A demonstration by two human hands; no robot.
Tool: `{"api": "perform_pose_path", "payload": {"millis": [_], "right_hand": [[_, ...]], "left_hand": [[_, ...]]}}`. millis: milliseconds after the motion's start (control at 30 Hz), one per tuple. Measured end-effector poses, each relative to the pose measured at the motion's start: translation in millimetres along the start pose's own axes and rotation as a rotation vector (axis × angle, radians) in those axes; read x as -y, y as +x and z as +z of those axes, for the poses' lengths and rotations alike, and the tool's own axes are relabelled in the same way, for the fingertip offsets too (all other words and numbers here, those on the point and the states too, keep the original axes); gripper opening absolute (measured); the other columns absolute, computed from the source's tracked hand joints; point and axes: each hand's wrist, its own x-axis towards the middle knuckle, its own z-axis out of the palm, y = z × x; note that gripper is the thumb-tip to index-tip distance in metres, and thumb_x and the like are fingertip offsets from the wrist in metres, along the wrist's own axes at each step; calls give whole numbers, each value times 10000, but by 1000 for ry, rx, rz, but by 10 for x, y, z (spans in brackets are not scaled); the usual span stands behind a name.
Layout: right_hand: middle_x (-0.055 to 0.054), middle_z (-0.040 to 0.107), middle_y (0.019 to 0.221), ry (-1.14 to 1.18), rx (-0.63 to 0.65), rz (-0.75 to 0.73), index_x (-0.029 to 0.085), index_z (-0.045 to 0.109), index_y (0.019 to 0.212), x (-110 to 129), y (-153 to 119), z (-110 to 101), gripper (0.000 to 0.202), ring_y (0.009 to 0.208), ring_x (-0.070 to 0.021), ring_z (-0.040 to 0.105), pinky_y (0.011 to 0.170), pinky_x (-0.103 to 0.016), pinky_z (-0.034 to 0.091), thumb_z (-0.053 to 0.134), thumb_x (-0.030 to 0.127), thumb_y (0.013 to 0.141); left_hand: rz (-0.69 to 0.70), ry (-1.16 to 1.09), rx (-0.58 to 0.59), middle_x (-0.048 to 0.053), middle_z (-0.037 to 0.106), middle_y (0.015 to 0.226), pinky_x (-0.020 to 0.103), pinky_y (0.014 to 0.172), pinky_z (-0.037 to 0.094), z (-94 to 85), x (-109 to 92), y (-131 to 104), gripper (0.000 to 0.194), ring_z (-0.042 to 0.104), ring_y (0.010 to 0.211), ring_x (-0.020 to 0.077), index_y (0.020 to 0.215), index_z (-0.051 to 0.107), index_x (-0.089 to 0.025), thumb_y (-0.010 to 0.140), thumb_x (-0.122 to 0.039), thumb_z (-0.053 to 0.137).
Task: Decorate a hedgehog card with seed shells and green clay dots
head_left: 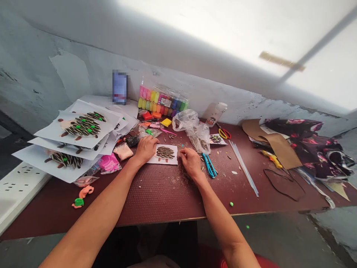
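Note:
A white card (pixel 173 149) lies on the table, covered with rows of striped sunflower seeds (pixel 165 152) and brown clay feet below them. My left hand (pixel 147 148) rests over the card's left edge, its fingers stretched out and holding it down. Beside the right edge, my right hand (pixel 191 160) has thumb and fingers pinched together; whatever is between them is too small to make out. A clear plastic bag with loose seeds (pixel 201 141) lies just beyond that hand. The blue utility knife (pixel 209 165) is to its right.
Finished hedgehog cards (pixel 80 126) are stacked at left. Behind stand packs of coloured clay (pixel 163 102) and a white bottle (pixel 216 113). Scissors (pixel 224 133), glue sticks (pixel 244 167), a yellow glue gun (pixel 273 159) and floral cloth (pixel 304 145) lie at right. Pink clay (pixel 109 163) sits nearer left.

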Motion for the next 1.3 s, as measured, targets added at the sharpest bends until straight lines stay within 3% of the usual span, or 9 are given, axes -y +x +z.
{"api": "perform_pose_path", "payload": {"millis": [333,1100,1300], "right_hand": [[-68,658,917,37,70,-163,221,762,1024,119,-17,23,251,905,-192,580,831,-295,452,535,145,948],[-67,641,919,34,105,-169,237,770,1025,141,-16,17,253,904,-202,574,868,-326,463,557,138,929],[-78,661,942,18,33,-120,219,765,1021,93,-24,8,248,909,-209,583,838,-320,461,549,141,930]], "left_hand": [[-8,-6,18,119,710,964,431,891,449,-16,-10,-3,282,636,981,305,983,749,-209,892,-173,485],[-3,-35,10,117,707,950,443,878,451,24,31,0,279,622,977,310,963,747,-222,885,-185,482],[-3,-1,-3,112,702,945,435,868,459,20,9,-14,284,623,970,307,970,745,-226,896,-184,474]]}}
